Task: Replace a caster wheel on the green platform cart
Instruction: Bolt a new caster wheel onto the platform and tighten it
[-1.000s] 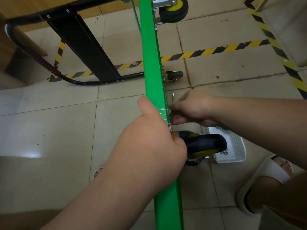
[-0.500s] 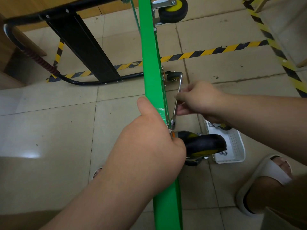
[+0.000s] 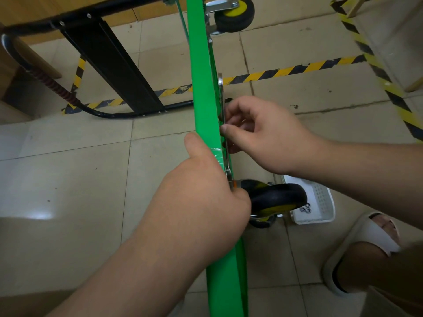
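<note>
The tiled floor [image 3: 68, 179] fills the view, crossed by yellow-and-black hazard tape [image 3: 286, 72] well beyond both hands. The green platform cart [image 3: 201, 88] stands on its side edge, its deck running as a thin green band from the top of the view to the bottom, straight through the left hand's grip. Its black folding handle [image 3: 109, 56] lies out on the thumb side of that grip, far from the hands.

The left hand [image 3: 201, 202] is clamped over the deck's upper edge, thumb flat on one face and fingers curled over to the wheel side. The right hand [image 3: 263, 136], just beyond it on the wheel side, has its fingers and thumb closed around the shaft of a silver wrench [image 3: 220, 88]. The wrench lies close along the deck, one end sticking out past the right hand and the other reaching down to the left hand's knuckles.

A black caster wheel [image 3: 277, 197] with a yellow hub juts from the deck right beside the left hand's fingertips, below the right wrist. A second caster [image 3: 235, 12] sits far up the deck.

A white perforated basket [image 3: 315, 220] rests on the floor just behind the near wheel, under the right forearm; it holds a few small metal nuts [image 3: 305, 208] clustered in one corner.
</note>
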`<state>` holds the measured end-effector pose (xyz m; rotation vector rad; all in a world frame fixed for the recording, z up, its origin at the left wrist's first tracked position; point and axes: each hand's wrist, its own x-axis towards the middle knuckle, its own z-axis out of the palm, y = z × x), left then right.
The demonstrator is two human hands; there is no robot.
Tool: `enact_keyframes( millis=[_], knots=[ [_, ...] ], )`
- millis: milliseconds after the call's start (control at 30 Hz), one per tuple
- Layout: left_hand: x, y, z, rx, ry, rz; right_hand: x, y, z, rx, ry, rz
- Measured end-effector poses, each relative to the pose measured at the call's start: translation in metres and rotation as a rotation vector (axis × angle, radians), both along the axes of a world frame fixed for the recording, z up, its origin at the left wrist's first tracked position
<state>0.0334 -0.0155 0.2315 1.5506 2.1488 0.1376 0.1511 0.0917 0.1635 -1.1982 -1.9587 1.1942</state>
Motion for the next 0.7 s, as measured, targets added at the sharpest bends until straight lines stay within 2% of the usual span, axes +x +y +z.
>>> enact_keyframes(
  millis=[700],
  knots=[
    [0.000, -0.001, 0.004, -0.052, -0.028, -0.010, -0.013, 0.013, -0.023, -0.490, -0.003, -0.115]
  ],
)
